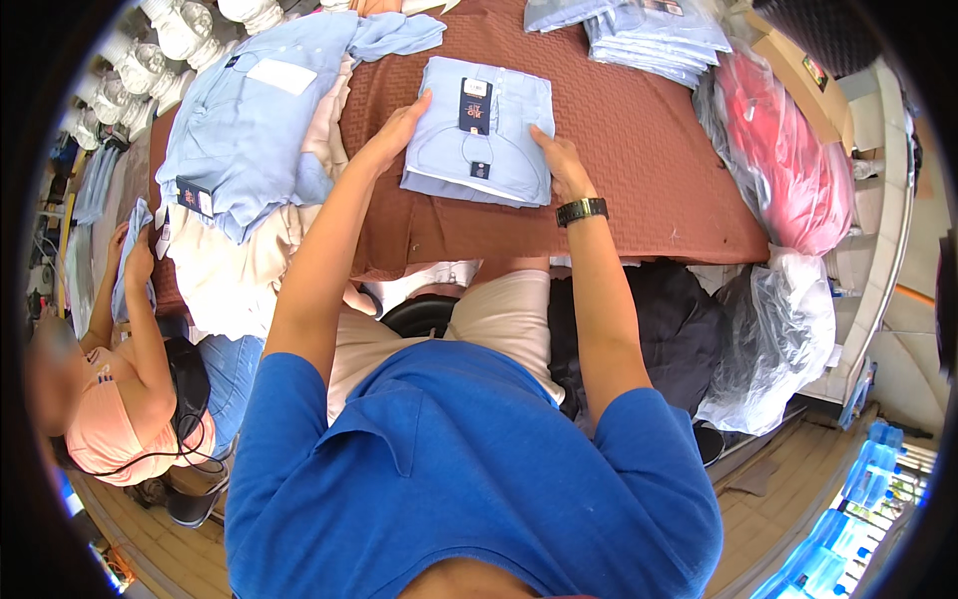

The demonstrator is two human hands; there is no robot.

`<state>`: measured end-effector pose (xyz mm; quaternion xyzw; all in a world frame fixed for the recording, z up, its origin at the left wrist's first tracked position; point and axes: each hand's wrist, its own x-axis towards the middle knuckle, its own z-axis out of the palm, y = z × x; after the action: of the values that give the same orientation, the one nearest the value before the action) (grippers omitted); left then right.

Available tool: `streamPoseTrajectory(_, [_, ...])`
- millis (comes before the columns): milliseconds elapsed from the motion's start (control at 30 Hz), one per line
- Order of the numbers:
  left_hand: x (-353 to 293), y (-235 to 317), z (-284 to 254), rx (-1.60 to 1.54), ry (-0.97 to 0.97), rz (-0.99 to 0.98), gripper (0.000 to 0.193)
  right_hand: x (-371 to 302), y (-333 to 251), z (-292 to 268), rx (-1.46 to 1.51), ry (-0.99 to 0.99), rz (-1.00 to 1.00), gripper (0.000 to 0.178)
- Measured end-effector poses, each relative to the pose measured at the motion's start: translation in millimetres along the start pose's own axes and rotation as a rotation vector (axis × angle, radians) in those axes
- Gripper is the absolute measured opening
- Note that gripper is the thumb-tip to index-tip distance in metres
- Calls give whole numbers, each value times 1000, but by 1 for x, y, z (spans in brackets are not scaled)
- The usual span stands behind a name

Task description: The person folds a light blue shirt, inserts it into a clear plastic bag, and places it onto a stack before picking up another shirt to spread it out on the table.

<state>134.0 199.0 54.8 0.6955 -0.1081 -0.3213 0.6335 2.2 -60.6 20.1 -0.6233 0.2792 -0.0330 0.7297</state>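
A light blue shirt (519, 112), folded into a neat rectangle, lies on the brown cloth of the table in front of me. Dark tags hang on its front. My left hand (401, 128) grips the shirt's left edge, and my right hand (561, 165), with a watch on the wrist, has hold of its right edge. Both thumbs rest on the upper side; the other fingers are mostly hidden. Left of it, an unfolded light blue shirt (244, 125) with tags lies spread over a heap of cream garments (235, 270).
A stack of folded blue shirts (659, 45) stands at the far right of the table (639, 180). Beside it are red garments in clear plastic (783, 150) and a cardboard box (798, 75). A co-worker (140, 399) sits at left, handling blue cloth. Black and clear bags (773, 339) sit below the edge.
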Motion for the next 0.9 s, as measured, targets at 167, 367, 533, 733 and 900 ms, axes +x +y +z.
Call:
streamPoseTrajectory(167, [-2, 11, 9, -182, -48, -80, 89, 0, -1, -8, 42, -11, 26, 54])
streamPoseTrajectory(367, [18, -20, -8, 6, 89, -118, 83, -2, -8, 4, 107, -35, 40, 53])
streamPoseTrajectory(533, [-1, -7, 7, 87, 148, -31, 59, -1, -2, -5, 84, 49, 23, 48])
streamPoseTrajectory(733, [10, -52, -3, 50, 309, 100, 44, 4, 5, 4, -64, 72, -126, 35])
streamPoseTrajectory(900, [13, -66, 9, 370, 545, 284, 43, 1, -3, 12, -556, 305, -228, 37])
